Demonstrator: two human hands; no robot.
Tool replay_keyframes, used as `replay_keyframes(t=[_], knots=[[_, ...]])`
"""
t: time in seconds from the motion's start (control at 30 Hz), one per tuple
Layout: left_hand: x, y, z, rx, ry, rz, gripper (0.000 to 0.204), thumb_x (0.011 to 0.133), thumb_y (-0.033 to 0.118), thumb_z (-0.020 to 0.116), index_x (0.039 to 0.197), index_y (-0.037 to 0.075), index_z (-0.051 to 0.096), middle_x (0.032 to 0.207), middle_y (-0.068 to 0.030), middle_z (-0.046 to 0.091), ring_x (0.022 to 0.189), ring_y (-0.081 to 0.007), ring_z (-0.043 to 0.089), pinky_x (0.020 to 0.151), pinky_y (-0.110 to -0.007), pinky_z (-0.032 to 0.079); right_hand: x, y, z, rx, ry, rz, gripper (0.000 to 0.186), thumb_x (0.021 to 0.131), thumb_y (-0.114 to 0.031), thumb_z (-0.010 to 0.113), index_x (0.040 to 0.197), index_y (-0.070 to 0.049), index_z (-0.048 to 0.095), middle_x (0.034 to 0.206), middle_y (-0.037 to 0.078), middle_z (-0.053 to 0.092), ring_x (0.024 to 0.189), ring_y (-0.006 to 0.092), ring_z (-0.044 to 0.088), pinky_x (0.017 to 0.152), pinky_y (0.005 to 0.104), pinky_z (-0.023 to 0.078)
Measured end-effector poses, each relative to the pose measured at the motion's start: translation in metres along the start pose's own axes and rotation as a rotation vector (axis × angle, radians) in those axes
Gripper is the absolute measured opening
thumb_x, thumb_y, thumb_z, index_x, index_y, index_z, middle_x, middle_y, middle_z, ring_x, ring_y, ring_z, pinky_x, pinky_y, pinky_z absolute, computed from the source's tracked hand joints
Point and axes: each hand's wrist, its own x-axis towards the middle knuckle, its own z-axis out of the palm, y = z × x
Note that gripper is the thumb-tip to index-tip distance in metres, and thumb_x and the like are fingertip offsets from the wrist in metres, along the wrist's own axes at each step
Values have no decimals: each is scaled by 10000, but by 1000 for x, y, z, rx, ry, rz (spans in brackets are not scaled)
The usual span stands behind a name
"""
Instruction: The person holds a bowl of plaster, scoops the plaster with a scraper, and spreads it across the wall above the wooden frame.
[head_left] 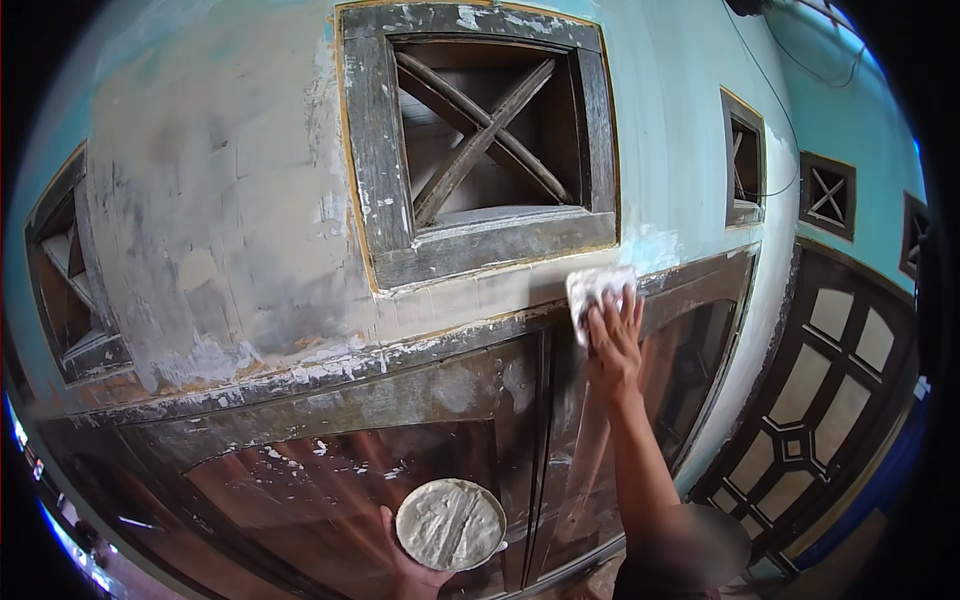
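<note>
At the lower middle, my left hand point(415, 578) is closed around the side and underside of a round tub point(399, 518). Pale grey putty point(445, 535) fills it, with a groove across the surface. My right arm reaches up to the wall, and my right hand point(614, 340) grips a flat, putty-smeared scraper point(600, 281), fingers spread over its back. The scraper lies against the narrow strip of wall point(470, 292) between the wooden vent frame point(490, 258) and the dark door frame point(400, 352) below. Its working edge is hidden.
A weathered wooden cross point(487, 125) fills the vent opening. Patchy filler covers the wall point(220, 220) to the left, where another vent point(75, 270) sits. Glass doors point(340, 490) with white specks stand below. To the right are a panelled door point(800, 400) and turquoise wall point(860, 110).
</note>
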Motion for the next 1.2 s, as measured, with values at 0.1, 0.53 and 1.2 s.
replay_keyframes(t=[0.1,0.53,1.2], knots=[[3,0,-3,117,46,19,934,900,775,321,1464,39,436,1508,-211,422,1378,-452,388,1129,-649,279,20,19,7,-16,-52,72,474,848,20,638,1310,-82,610,1456,158,512,1417,449,361,1160,611,208],[0,3,-3,42,68,-10,922,898,772,326,1457,49,447,1499,-208,434,1369,-453,400,1128,-648,286,5,39,4,-18,53,65,399,841,24,648,1232,-56,660,1382,166,582,1376,445,431,1157,611,223],[4,-11,8,75,54,-14,912,905,766,338,1437,38,475,1470,-211,473,1345,-445,440,1107,-639,328,-24,26,0,59,-144,81,539,777,102,597,1287,-67,629,1434,145,543,1411,397,403,1169,576,215]])
